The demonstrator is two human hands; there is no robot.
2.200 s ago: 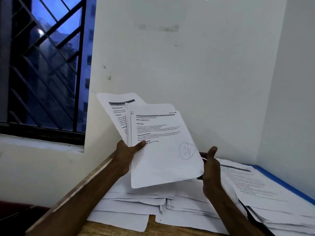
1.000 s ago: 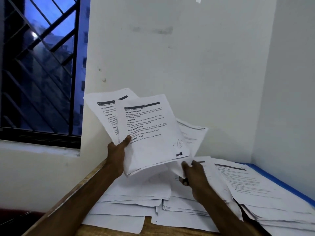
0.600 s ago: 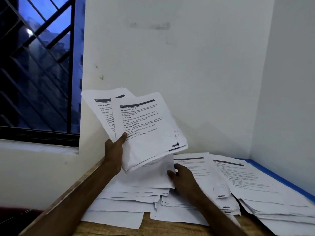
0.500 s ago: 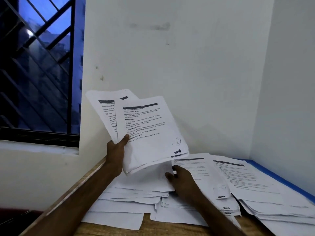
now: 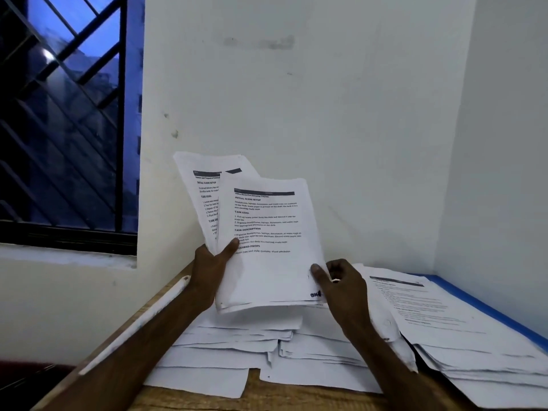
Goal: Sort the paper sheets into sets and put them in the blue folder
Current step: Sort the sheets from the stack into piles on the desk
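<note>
In the head view, the left hand grips a fanned bundle of held sheets at its lower left edge, with the thumb lying across the printed front page and the fingers hidden behind. The right hand pinches the same bundle at its lower right corner, thumb on the front page. The bundle stands nearly upright above the table, and two pages fan out behind it toward 11 o'clock. Under the bundle, at 6 o'clock, loose sheets lie in overlapping layers on the wood. At 4 o'clock from the bundle a printed stack rests on the blue folder, whose edge shows along the side wall. A barred window fills the frame at 10 o'clock, and a pale wall rises at 12 o'clock.
</note>
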